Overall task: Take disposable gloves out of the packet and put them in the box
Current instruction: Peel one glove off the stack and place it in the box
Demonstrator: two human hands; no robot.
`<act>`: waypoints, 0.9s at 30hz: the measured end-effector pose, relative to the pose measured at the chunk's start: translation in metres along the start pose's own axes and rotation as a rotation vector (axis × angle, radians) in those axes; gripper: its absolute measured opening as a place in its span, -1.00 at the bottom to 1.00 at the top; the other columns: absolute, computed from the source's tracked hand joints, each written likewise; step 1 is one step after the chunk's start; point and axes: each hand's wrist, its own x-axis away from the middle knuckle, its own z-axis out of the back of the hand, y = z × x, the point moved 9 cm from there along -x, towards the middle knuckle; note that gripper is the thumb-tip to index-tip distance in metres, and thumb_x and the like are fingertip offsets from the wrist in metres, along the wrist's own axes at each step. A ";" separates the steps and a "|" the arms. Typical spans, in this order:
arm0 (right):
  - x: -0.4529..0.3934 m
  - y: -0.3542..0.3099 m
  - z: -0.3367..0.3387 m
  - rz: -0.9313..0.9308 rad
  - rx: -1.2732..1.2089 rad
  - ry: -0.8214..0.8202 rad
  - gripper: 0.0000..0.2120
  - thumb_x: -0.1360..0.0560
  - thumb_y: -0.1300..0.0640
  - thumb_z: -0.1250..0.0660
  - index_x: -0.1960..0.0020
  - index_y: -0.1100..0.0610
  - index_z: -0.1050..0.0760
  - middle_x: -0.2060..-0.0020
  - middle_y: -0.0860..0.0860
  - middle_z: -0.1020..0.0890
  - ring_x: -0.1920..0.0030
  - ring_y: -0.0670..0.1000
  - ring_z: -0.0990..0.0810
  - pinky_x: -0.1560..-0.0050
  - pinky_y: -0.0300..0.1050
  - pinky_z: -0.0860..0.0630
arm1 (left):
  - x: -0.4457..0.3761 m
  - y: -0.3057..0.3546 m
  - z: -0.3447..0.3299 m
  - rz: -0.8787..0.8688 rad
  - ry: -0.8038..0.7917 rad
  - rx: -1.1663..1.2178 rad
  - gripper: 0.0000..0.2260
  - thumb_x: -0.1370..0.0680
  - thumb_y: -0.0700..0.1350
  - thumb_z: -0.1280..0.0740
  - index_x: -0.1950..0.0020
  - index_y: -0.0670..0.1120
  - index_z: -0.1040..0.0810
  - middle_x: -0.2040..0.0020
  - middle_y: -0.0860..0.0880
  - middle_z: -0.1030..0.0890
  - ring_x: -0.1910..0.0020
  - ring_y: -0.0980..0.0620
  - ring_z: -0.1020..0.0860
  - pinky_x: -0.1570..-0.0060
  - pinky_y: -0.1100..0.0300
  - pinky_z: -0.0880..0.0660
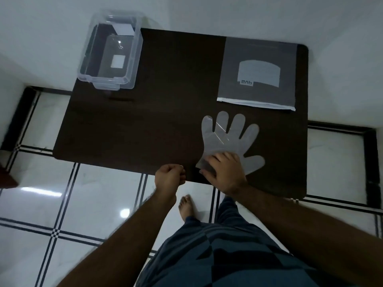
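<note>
A clear disposable glove (pixel 229 137) lies flat on the dark table (pixel 145 121), fingers spread and pointing away from me. My right hand (pixel 224 172) rests on its cuff end near the table's front edge, fingers pressed down on the plastic. My left hand (pixel 170 179) is curled into a loose fist at the front edge, just left of the glove, with nothing visible in it. The grey glove packet (pixel 259 73) lies flat at the back right. A clear plastic box (pixel 109 52) stands open at the back left corner.
The table stands against a white wall. Below it is a glossy white tiled floor with black lines (pixel 83 204). My bare foot (pixel 187 206) and patterned trousers show under the front edge.
</note>
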 end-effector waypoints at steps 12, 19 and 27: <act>0.012 -0.038 -0.026 -0.067 0.094 -0.099 -0.45 -0.35 -0.35 -0.54 -0.11 0.04 -0.68 0.01 0.02 -0.71 -0.02 0.13 -0.64 -0.11 0.09 -0.48 | -0.011 0.018 0.035 -0.137 -0.089 -0.198 -0.89 -0.60 -0.31 -0.37 0.00 -0.19 -0.70 0.10 -0.22 -0.74 0.20 -0.05 -0.67 0.14 0.08 -0.67; 0.024 -0.053 -0.028 0.077 0.112 -0.051 -0.80 -0.59 -0.03 -0.41 -0.10 0.05 -0.70 0.02 0.05 -0.74 0.00 0.11 -0.69 -0.14 0.10 -0.56 | -0.002 0.021 0.017 -0.197 -0.141 -0.285 -0.88 -0.61 -0.29 -0.37 -0.01 -0.15 -0.70 0.11 -0.12 -0.74 0.16 0.00 -0.69 0.18 0.17 -0.67; 0.028 -0.038 -0.008 -0.132 -0.200 0.154 -0.68 -0.67 0.02 -0.22 0.01 0.16 -0.68 0.17 0.09 -0.72 0.17 0.08 -0.67 0.02 0.06 -0.64 | -0.001 0.009 0.002 -0.152 -0.214 -0.249 -0.89 -0.62 -0.29 -0.38 -0.01 -0.17 -0.70 0.08 -0.19 -0.75 0.14 -0.04 -0.70 0.16 0.13 -0.67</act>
